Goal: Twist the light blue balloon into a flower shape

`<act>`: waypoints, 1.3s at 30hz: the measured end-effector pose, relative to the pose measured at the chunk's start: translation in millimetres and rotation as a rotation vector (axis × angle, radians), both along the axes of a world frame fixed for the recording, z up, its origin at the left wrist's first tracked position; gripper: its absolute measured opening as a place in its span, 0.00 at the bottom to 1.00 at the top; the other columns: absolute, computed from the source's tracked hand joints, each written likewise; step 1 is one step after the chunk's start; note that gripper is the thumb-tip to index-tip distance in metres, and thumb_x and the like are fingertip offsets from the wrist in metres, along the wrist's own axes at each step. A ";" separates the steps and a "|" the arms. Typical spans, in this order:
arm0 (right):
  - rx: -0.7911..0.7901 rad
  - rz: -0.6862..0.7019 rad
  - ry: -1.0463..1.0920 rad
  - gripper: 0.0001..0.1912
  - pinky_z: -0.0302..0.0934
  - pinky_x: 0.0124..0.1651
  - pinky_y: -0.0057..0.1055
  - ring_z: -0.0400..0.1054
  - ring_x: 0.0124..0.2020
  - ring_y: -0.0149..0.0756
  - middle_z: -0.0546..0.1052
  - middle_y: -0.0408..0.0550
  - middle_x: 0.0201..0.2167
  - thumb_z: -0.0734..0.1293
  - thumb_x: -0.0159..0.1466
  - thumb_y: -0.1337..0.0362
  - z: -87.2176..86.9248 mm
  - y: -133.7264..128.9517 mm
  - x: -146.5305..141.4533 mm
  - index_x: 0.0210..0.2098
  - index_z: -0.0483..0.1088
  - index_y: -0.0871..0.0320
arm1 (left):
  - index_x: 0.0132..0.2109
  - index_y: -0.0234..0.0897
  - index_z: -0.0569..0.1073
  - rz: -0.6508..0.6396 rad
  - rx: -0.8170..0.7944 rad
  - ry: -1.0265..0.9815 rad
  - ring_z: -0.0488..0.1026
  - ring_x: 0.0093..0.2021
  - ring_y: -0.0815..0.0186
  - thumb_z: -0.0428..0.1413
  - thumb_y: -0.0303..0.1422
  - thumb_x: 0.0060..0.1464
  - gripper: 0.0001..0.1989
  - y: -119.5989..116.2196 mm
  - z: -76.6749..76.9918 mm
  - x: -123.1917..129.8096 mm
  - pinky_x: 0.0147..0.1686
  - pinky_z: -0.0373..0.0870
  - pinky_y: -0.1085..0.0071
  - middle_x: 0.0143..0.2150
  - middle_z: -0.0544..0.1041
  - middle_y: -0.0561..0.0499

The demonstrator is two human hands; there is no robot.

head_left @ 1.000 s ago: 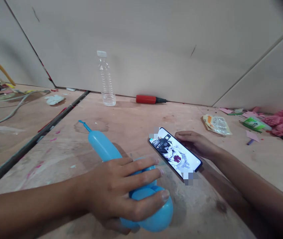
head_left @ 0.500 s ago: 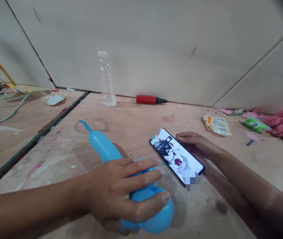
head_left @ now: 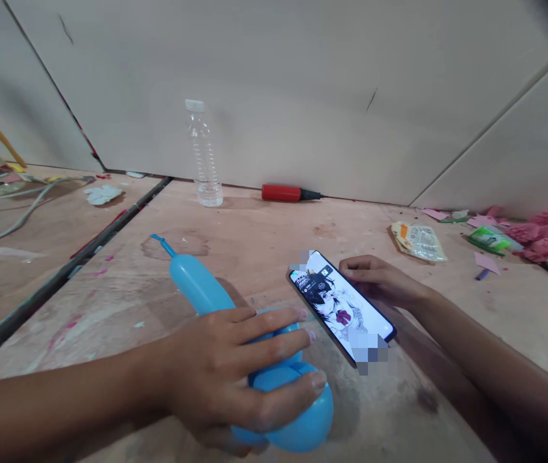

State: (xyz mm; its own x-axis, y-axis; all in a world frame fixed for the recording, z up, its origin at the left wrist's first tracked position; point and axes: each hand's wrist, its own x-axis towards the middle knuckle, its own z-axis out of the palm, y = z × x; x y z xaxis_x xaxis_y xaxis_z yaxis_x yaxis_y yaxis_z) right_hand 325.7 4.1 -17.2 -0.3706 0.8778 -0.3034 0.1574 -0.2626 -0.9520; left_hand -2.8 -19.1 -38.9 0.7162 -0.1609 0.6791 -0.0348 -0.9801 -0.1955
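A long blue twisting balloon [head_left: 201, 283] lies on the tabletop, its thin knotted tail pointing to the upper left. My left hand [head_left: 235, 373] is wrapped over its twisted, bunched end, with the fingers curved across the bubbles. Part of the balloon is hidden under the palm. To the right is a smartphone [head_left: 351, 308], its lit screen showing a black-and-white drawn character with a red bow. My right hand [head_left: 383, 280] grips the phone's right edge with curled fingers, some of them hidden behind it.
By the wall stand a clear plastic bottle [head_left: 205, 164] and a red hand pump [head_left: 281, 192] lying flat. A plastic packet [head_left: 419, 241] and pink crumpled paper [head_left: 539, 238] lie at right. A dark gap [head_left: 76, 260] and white cables [head_left: 27, 225] run at left.
The whole view has shifted very slightly. Both hands, the balloon and the phone keep their places.
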 end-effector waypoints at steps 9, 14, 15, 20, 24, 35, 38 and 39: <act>0.006 0.014 -0.004 0.25 0.50 0.26 0.27 0.58 0.23 0.27 0.67 0.38 0.21 0.79 0.53 0.46 3.7 -2.2 -4.1 0.24 0.68 0.58 | 0.57 0.37 0.74 -0.007 -0.010 0.015 0.77 0.57 0.44 0.51 0.59 0.63 0.32 -0.6 -0.2 -0.1 0.40 0.79 0.57 0.53 0.80 0.37; -0.004 0.006 -0.019 0.25 0.53 0.26 0.27 0.60 0.23 0.28 0.68 0.39 0.21 0.79 0.53 0.46 3.8 -1.8 -3.4 0.24 0.69 0.58 | 0.56 0.38 0.73 -0.004 -0.007 0.013 0.77 0.58 0.45 0.51 0.54 0.65 0.27 -0.2 1.0 0.0 0.41 0.80 0.58 0.53 0.81 0.39; -0.005 0.001 -0.028 0.25 0.53 0.27 0.27 0.61 0.23 0.28 0.68 0.39 0.22 0.79 0.53 0.45 3.9 -1.4 -3.4 0.24 0.69 0.58 | 0.57 0.37 0.73 -0.012 -0.006 0.015 0.77 0.58 0.45 0.52 0.53 0.66 0.26 0.0 1.3 0.0 0.41 0.80 0.57 0.53 0.81 0.38; 0.004 -0.057 -0.104 0.23 0.56 0.28 0.26 0.66 0.26 0.30 0.73 0.44 0.25 0.76 0.56 0.45 3.5 1.2 -6.7 0.27 0.73 0.60 | 0.56 0.37 0.73 -0.013 -0.001 0.021 0.77 0.58 0.44 0.53 0.52 0.65 0.25 1.1 2.2 0.1 0.41 0.80 0.57 0.53 0.81 0.38; 0.031 -0.112 -0.167 0.18 0.54 0.26 0.25 0.66 0.25 0.29 0.74 0.44 0.25 0.77 0.53 0.51 2.1 0.6 -12.4 0.30 0.75 0.60 | 0.56 0.36 0.73 -0.025 0.009 0.013 0.77 0.57 0.44 0.51 0.55 0.66 0.27 1.2 3.3 0.8 0.38 0.79 0.57 0.53 0.80 0.38; 0.272 -0.377 -0.516 0.12 0.59 0.24 0.30 0.65 0.19 0.33 0.72 0.45 0.20 0.67 0.60 0.57 -5.9 10.5 0.1 0.27 0.74 0.58 | 0.58 0.36 0.72 -0.013 0.016 0.033 0.78 0.57 0.44 0.52 0.47 0.66 0.23 1.5 4.6 0.5 0.42 0.80 0.55 0.54 0.81 0.38; 0.443 -0.435 -0.677 0.10 0.64 0.31 0.36 0.70 0.26 0.40 0.77 0.49 0.26 0.67 0.61 0.58 -4.3 11.7 6.4 0.28 0.75 0.57 | 0.59 0.36 0.71 -0.042 0.004 0.035 0.79 0.55 0.44 0.52 0.48 0.65 0.24 2.5 4.7 0.5 0.45 0.81 0.53 0.53 0.81 0.37; 0.504 -0.448 -0.710 0.08 0.66 0.37 0.38 0.72 0.32 0.43 0.79 0.50 0.32 0.68 0.61 0.59 -4.1 11.0 7.0 0.32 0.76 0.56 | 0.59 0.35 0.71 -0.042 0.003 0.033 0.79 0.55 0.44 0.52 0.49 0.65 0.25 2.8 4.5 0.6 0.45 0.81 0.53 0.53 0.81 0.36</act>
